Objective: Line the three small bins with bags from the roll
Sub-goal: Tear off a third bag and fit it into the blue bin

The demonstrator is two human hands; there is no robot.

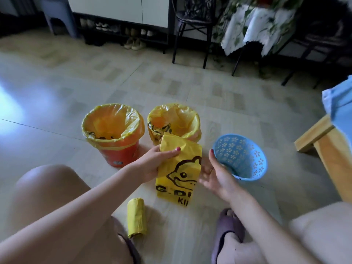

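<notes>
Three small bins stand on the floor. The orange bin [119, 155] at left and the middle bin [152, 137] each wear a yellow bag over the rim. The blue perforated bin [245, 159] at right is bare and tilted toward me. My left hand [158, 161] grips the upper left of a flat yellow bag [181, 172] printed with a duck. Fingers spread, my right hand [213, 174] sits between that bag's right edge and the blue bin, its fingertips behind the bag. The yellow roll [136, 218] lies on the floor near my feet.
A wooden bench [323, 141] with blue cloth stands at right. A black chair [192, 25], a draped plant stand and a shoe rack line the back wall. My knees and slippered feet fill the foreground.
</notes>
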